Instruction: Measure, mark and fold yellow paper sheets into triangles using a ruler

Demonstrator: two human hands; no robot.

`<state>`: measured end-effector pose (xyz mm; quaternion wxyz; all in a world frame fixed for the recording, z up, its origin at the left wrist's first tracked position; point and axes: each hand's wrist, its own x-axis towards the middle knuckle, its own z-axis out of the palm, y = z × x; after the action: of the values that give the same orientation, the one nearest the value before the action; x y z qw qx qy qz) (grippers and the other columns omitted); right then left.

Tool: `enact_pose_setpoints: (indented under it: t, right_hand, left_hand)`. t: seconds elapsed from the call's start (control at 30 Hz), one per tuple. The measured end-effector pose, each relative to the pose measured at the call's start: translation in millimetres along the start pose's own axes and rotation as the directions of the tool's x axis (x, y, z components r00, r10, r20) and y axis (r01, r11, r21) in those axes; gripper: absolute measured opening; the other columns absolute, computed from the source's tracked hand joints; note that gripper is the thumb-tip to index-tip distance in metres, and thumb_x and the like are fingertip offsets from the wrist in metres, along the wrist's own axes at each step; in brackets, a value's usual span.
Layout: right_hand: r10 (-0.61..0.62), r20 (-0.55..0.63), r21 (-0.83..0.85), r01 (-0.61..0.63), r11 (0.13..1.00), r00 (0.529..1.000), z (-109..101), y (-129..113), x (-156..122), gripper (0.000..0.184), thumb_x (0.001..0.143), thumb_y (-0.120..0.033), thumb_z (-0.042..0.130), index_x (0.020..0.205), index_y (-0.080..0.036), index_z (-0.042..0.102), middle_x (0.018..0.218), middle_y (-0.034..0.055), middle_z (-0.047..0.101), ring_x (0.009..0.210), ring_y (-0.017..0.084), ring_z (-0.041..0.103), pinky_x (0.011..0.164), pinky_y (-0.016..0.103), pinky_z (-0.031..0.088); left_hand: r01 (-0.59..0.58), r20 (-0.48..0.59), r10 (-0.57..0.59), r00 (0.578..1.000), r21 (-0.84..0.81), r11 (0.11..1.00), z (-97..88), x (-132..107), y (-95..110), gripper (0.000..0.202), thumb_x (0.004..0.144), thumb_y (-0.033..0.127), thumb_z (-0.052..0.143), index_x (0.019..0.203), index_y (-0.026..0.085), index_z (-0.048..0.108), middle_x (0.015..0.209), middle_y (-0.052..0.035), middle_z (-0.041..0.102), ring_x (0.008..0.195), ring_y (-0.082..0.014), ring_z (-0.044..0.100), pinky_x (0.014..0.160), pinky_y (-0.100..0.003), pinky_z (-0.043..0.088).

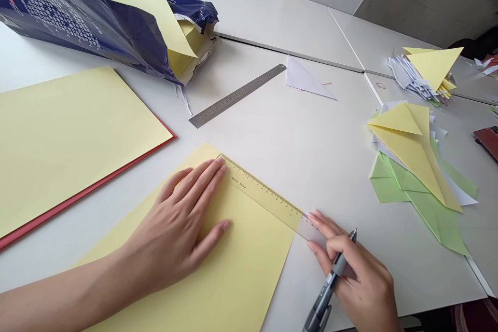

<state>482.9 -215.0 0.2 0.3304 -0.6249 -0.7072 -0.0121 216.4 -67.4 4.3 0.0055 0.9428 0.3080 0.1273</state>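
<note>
The person's left forearm and left hand (181,223) came in from the lower edge, and the hand lay flat, fingers spread, on a sheet of pale yellow paper (241,270) that rested on the white table (272,15), angled across the near side of it. The fingertips pressed beside a clear plastic ruler (262,194) laid along the sheet's upper edge, its printed scale too small to read. The right hand (356,270), well apart from the left, curled around a dark pen (329,288) while its fingertips touched the ruler's far end, just off the paper. To the left, another yellow sheet (73,145) lay on a red backing sheet (85,189). Beyond it, a torn blue plastic bag (93,21) printed with white writing, unreadable at this angle, held more yellow paper. A steel ruler (237,96) and a white folded paper triangle (307,80) lay farther on. At the right sat heaps of folded yellow, white and green paper (412,155), with a dark red object (488,141) at the edge.
</note>
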Motion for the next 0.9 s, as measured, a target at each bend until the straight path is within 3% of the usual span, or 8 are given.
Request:
enact_pose_setpoints:
  t: [0.37, 0.6, 0.8, 0.9]
  right_hand:
    - [-0.015, -0.008, -0.002, 0.015, 1.000, 1.000, 0, -1, 2, 0.028, 0.084, -0.005, 0.066, 0.078, -0.021, 0.044, 0.115, 0.0076, 0.073, 0.105, 0.021, 0.071, 0.095, 0.025, 0.059]
    - [0.012, 0.031, -0.009, -0.012, 1.000, 0.999, -10, 6, -6, 0.028, 0.084, -0.003, 0.067, 0.079, -0.020, 0.045, 0.118, 0.0085, 0.071, 0.112, 0.021, 0.068, 0.101, 0.031, 0.057]
    - [0.026, 0.074, 0.063, -0.031, 0.998, 0.997, -16, 11, -14, 0.029, 0.085, 0.001, 0.062, 0.081, -0.021, 0.043, 0.117, 0.0063, 0.072, 0.122, 0.024, 0.062, 0.104, 0.042, 0.055]
    - [0.022, 0.076, 0.065, -0.027, 0.998, 0.997, -15, 11, -14, 0.029, 0.085, 0.001, 0.062, 0.081, -0.020, 0.043, 0.117, 0.0057, 0.072, 0.121, 0.024, 0.063, 0.105, 0.043, 0.055]
  left_hand:
    - [-0.016, -0.002, 0.016, 1.000, 0.017, 1.000, 0.2, 1, -1, 0.076, 0.096, 0.050, 0.036, 0.154, 0.004, 0.017, 0.159, -0.0143, 0.028, 0.143, -0.0287, 0.032, 0.119, -0.040, 0.016]
    - [-0.009, 0.007, 0.009, 1.000, 0.005, 1.000, -1.6, 3, -1, 0.074, 0.096, 0.048, 0.034, 0.155, 0.008, 0.015, 0.159, -0.0127, 0.028, 0.142, -0.0291, 0.034, 0.119, -0.040, 0.017]
    - [0.006, 0.004, -0.006, 1.000, -0.056, 0.998, 3.0, 6, -5, 0.071, 0.095, 0.045, 0.032, 0.156, 0.016, 0.012, 0.160, -0.0084, 0.026, 0.143, -0.0286, 0.033, 0.118, -0.040, 0.016]
    - [0.047, 0.047, -0.042, 0.998, -0.120, 0.992, 1.8, 7, -3, 0.062, 0.097, 0.046, 0.031, 0.155, 0.030, 0.018, 0.161, -0.0014, 0.024, 0.144, -0.0277, 0.030, 0.118, -0.042, 0.017]
